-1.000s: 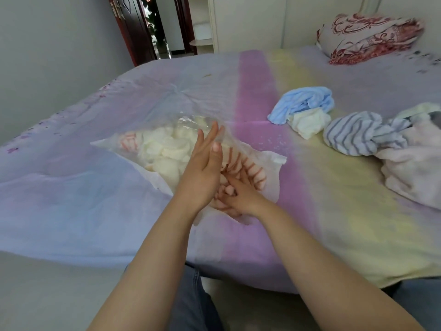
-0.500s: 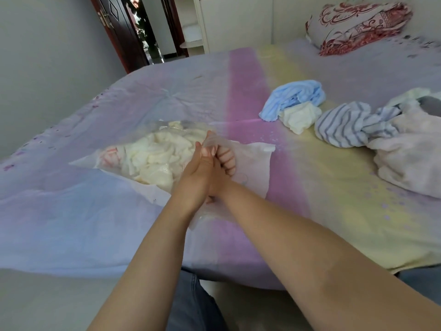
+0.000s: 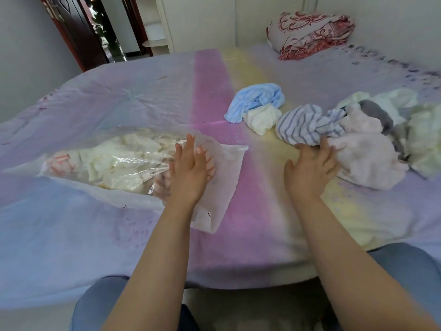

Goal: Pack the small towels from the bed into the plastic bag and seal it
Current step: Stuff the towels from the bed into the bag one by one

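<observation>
Presently the plastic bag [image 3: 133,163] lies flat on the bed [image 3: 119,235], to the person's left, its mouth toward the middle of the bed and already holding a good bulk of pale towels plus one with red stripes near the opening. Packing is judged to be partway done, not finished: several towels remain loose on the sheet, so sealing is not yet due. The left hand [image 3: 188,173] rests on the bag near its mouth with fingers straight, pressing or steadying the film rather than clasping it. The right hand [image 3: 310,168] is at the edge of the loose pile, fingers extended onto the pink towel [image 3: 367,161] and touching the blue-striped towel [image 3: 307,125] just above it; no closed grip is evident yet. Beyond these lie a light blue towel [image 3: 257,99] with a white towel [image 3: 262,118] against it, and further pale and grey cloths at the far right. The next move, in my judgement, calls for the right hand to gather one towel and carry it across to the mouth, while the left lifts the upper film to admit it. A patterned pillow [image 3: 310,34] sits at the far side.
</observation>
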A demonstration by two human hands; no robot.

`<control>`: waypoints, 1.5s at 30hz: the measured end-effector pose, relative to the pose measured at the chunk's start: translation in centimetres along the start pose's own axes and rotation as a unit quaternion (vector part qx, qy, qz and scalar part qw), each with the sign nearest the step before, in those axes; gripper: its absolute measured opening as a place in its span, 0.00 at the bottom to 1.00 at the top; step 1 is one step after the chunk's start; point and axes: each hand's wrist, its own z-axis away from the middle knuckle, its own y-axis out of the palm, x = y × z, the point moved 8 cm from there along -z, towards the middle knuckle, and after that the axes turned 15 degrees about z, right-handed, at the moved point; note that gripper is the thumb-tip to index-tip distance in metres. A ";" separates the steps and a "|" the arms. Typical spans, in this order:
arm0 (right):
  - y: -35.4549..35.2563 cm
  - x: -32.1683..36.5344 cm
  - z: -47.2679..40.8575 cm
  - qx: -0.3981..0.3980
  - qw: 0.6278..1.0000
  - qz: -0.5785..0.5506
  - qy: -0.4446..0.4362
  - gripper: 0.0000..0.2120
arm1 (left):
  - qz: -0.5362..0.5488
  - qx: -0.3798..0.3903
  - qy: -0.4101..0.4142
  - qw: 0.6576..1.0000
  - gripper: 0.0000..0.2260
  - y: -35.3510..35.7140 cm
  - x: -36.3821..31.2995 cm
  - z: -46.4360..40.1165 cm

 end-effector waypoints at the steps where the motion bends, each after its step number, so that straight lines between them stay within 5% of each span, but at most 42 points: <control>1: 0.3 -2.2 -1.3 0.018 0.998 0.040 0.043 0.25 | -0.008 -0.002 0.000 1.000 0.22 0.4 -0.1 0.1; 5: 3.0 -7.7 -2.6 0.070 0.988 0.073 0.115 0.35 | -0.029 -0.005 -0.016 0.999 0.22 1.5 -0.1 0.7; 10: 3.2 -8.9 -3.3 0.077 0.989 0.068 0.108 0.18 | -0.015 -0.004 -0.011 1.000 0.22 1.2 0.5 0.9; 17: -1.9 -4.0 0.5 0.125 0.990 -0.059 -0.009 0.18 | 0.030 0.009 -0.002 0.999 0.22 0.4 2.1 1.3; 20: -5.1 -0.1 3.7 0.151 0.979 -0.125 -0.052 0.20 | 0.066 0.010 -0.017 0.998 0.31 0.3 2.9 1.2; 22: -6.4 2.3 5.9 0.196 0.958 -0.192 -0.078 0.22 | 0.071 0.002 -0.037 0.997 0.27 0.0 2.4 1.8; 26: -6.0 4.3 8.8 0.173 0.965 0.018 -0.194 0.33 | 0.117 0.025 -0.054 0.991 0.20 0.3 1.9 2.5; 29: -3.1 1.4 9.4 0.244 0.957 0.065 -0.143 0.45 | 0.136 0.017 -0.051 0.989 0.21 -0.2 2.2 2.4; 31: -1.9 -0.5 9.7 0.266 0.956 0.036 -0.122 0.42 | 0.126 0.007 -0.042 0.991 0.22 -0.8 2.7 1.8; 34: -1.3 -2.2 8.9 0.225 0.969 -0.032 -0.095 0.26 | 0.145 0.009 -0.066 0.987 0.30 -0.9 4.1 1.6; 37: -3.0 -2.3 7.7 0.121 0.977 -0.153 -0.087 0.17 | 0.227 0.006 -0.086 0.970 0.22 -1.0 4.1 2.0; 41: -6.9 -0.6 9.7 0.014 0.941 -0.309 -0.137 0.24 | 0.279 0.026 -0.108 0.954 0.20 -1.4 4.3 2.2; 45: -10.4 2.3 11.7 -0.023 0.868 -0.441 -0.228 0.35 | 0.286 0.046 -0.128 0.949 0.25 -2.0 5.0 2.1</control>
